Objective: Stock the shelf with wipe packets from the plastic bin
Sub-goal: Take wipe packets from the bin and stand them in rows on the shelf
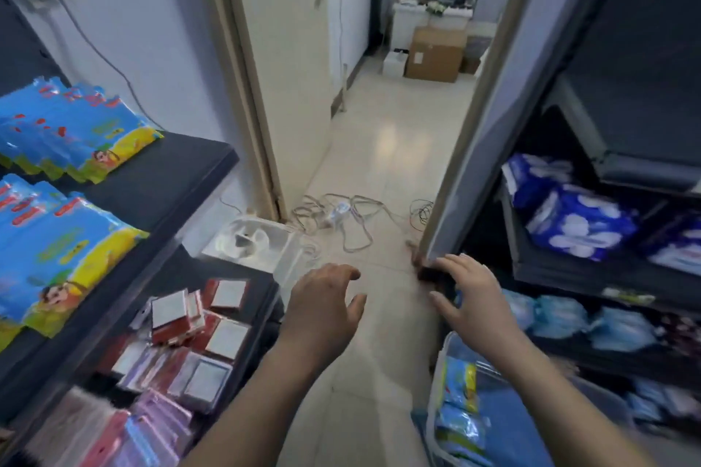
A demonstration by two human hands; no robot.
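Blue and yellow wipe packets (64,239) lie in overlapping rows on the black shelf (167,178) at my left, with a second row (72,129) behind them. A clear plastic bin (436,390) stands on the floor at the lower right and holds a few more blue wipe packets (461,409). My left hand (322,307) hovers over the floor in the aisle, fingers spread and holding nothing. My right hand (474,296) is also spread and holds nothing, just above the bin's far end.
Red and white boxes (197,322) and pink packs (151,428) fill the lower left shelves. A right-hand shelf unit (550,273) holds blue packs (580,220). Tangled cables with a power strip (337,212) and a clear box (258,243) lie by the open doorway.
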